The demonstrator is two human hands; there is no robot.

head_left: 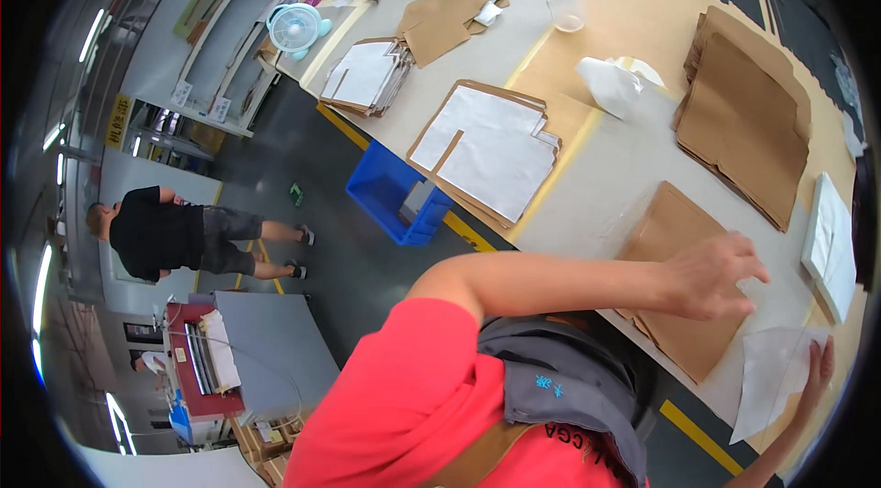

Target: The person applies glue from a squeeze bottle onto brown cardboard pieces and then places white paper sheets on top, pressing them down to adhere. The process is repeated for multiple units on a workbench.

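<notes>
Left of the brown stack (674, 227), white-topped pieces (496, 153) look done; beside it our right hand (817, 373) pinches a seemingly unplaced white sheet (771, 364), our left hand (711, 277) half-curled, hold unclear.

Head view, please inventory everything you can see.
Table: one, grey and tan, right half.
Sheet piles: three, brown, table's far end, right and near edge.
White-topped stacks: two, white over brown, table's left.
Bottle: one, whitish, upper table.
Crumpled sheet: one, white, mid-table.
Flat stack: one, white, far right.
Thin sheet: one, whitish, lower right.
Blue fan: one, pale, upper left.
Bin: one, blue, beside table.
Other people: two, black and white shirts, left.
Background clutter: too jumbled to count.
Left hand: one, bare, over nearest brown pile.
Right hand: one, bare, holding thin sheet.
</notes>
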